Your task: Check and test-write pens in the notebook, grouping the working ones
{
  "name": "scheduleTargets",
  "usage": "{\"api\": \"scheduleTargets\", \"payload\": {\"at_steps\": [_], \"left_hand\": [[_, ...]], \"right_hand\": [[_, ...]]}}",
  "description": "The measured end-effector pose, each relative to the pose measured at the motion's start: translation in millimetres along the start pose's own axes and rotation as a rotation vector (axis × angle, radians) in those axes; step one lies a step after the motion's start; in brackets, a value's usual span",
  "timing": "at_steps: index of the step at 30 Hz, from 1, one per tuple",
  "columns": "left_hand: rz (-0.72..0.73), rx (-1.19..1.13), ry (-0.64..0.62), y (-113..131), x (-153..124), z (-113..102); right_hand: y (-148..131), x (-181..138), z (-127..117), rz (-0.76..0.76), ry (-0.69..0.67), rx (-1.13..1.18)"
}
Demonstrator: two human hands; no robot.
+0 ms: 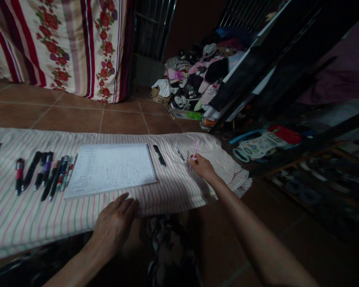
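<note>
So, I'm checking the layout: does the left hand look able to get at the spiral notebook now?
Probably yes: the left hand looks empty, and only striped cloth shows between it and the spiral notebook just beyond.

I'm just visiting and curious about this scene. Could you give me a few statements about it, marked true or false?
1. The right hand holds a pink pen. True.
2. The left hand is lifted high above the striped cloth. False: it is down at the cloth's near edge.
3. The notebook's spiral binding is on its right side. True.
4. Every pen lies to the left of the notebook. False: a group of pens lies there, but a black pen lies to its right.
5. The hanging fabric has red flowers on it. True.
</note>
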State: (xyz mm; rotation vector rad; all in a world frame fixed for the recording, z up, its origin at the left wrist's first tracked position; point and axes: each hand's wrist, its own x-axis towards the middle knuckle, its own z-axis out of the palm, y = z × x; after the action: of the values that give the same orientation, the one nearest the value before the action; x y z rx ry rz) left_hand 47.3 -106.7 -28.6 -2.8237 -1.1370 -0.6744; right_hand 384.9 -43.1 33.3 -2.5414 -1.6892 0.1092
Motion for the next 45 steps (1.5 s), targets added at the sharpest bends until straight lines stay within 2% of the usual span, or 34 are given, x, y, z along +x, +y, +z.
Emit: {"api": "scheduleTargets", "payload": {"at_steps": [4, 11, 20, 30, 39, 45], "left_hand": [[0.004, -0.009, 0.007, 0.6, 0.3, 5.1], [0.048, -0.012, -0.004, 1.8, 7.6, 2.3], [0.049, -0.053, 0.015, 8.7, 12.9, 9.2], [0.099, 0.010, 0.050, 7.3, 15.4, 13.8], [0.093, -0.031, 0.054, 6.9, 14.0, 16.5], [0.066, -0.056, 0.047, 7.8, 14.0, 16.8]], "right_hand": [[13.2, 16.7, 4.3, 0.015, -0.020, -0.046], [14.1, 35.0, 12.2, 0.002, -0.047, -0.069], [30.8, 42.5, 11.8, 0.024, -0.048, -0.099], [45.1, 57.5, 24.8, 0.114, -0.036, -0.122], [43.7, 68.7, 38.2, 0.173, -0.032, -0.156], [40.7, 65.4, 35.7, 0.195, -0.020, -0.175]]}}
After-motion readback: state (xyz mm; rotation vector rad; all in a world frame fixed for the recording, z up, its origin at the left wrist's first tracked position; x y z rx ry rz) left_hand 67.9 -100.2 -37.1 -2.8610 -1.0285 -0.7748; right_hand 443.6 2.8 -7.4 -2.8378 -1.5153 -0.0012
